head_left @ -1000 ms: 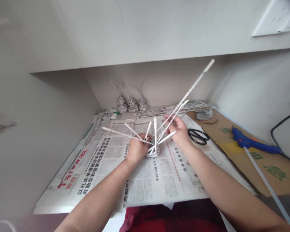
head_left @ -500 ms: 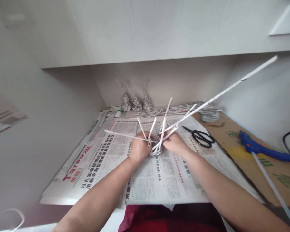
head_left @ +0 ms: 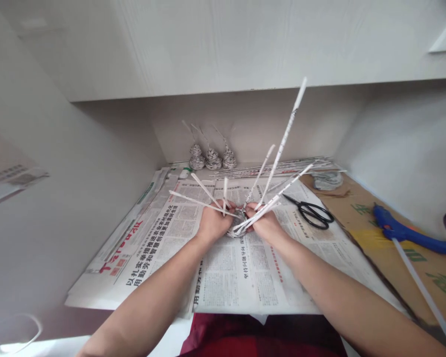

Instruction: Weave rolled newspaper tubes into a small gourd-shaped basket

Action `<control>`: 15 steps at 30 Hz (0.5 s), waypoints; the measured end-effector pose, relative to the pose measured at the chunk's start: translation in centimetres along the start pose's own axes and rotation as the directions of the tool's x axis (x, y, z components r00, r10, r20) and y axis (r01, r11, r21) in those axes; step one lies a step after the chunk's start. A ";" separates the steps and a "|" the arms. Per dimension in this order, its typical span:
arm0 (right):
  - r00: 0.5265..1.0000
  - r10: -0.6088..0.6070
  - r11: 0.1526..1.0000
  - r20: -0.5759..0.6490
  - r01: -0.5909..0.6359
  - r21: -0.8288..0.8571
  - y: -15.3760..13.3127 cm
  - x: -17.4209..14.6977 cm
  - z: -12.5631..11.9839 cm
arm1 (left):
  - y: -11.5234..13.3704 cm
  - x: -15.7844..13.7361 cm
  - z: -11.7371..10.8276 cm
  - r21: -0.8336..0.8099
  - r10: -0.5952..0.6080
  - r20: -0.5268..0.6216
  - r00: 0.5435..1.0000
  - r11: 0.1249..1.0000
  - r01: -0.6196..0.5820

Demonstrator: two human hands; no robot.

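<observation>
Between my hands is a small woven piece of rolled newspaper (head_left: 238, 229), with several paper tubes sticking out around it. My left hand (head_left: 214, 220) is closed on its left side, where short tubes fan up and to the left. On the right side my right hand (head_left: 262, 218) pinches a long paper tube (head_left: 285, 134) close to the weave; this tube rises steeply toward the back right. Other tubes slant out past the right fingers. Some fingertips are hidden behind the tubes.
Newspaper sheets (head_left: 230, 282) cover the table. Black scissors (head_left: 312, 213) lie to the right, with a blue glue gun (head_left: 412, 233) on cardboard (head_left: 360, 233) beyond. Three woven gourd shapes (head_left: 213, 158) stand at the back, left of a bundle of paper tubes (head_left: 275, 168).
The long tube has swung from leaning far right to standing much steeper. The woven piece has turned a little in my hands, and the short tubes have shifted.
</observation>
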State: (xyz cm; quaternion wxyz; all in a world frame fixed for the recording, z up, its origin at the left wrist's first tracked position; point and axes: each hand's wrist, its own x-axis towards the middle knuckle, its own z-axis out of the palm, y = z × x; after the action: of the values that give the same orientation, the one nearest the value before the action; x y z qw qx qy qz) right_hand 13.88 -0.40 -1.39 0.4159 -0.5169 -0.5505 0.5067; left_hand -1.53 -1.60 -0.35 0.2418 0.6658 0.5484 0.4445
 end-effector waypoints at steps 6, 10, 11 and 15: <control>1.000 0.004 1.000 0.013 -0.004 -0.002 -0.2 0.0 -0.2 | 0.2 0.9 -2.5 -0.161 -0.026 0.269 0.963 0.984 0.072; 1.000 -0.005 0.999 0.028 0.006 -0.045 0.0 0.2 -0.5 | 0.8 1.3 -5.1 -0.230 0.034 0.579 0.815 0.965 0.123; 1.000 -0.011 0.998 0.027 0.013 -0.068 0.0 0.2 -0.6 | 0.8 1.4 -5.6 -0.243 0.049 0.603 0.796 0.962 0.125; 0.997 -0.052 0.993 0.055 0.057 -0.101 0.0 0.2 -0.7 | 0.4 1.5 -6.0 -0.267 -0.015 0.660 0.751 0.930 0.253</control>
State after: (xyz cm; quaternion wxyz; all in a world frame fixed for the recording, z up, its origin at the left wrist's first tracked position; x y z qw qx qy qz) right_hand 14.58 -0.10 -1.32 0.3883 -0.5089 -0.6002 0.4796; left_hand -6.44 -1.27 3.44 0.5585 0.6842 0.3929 0.2561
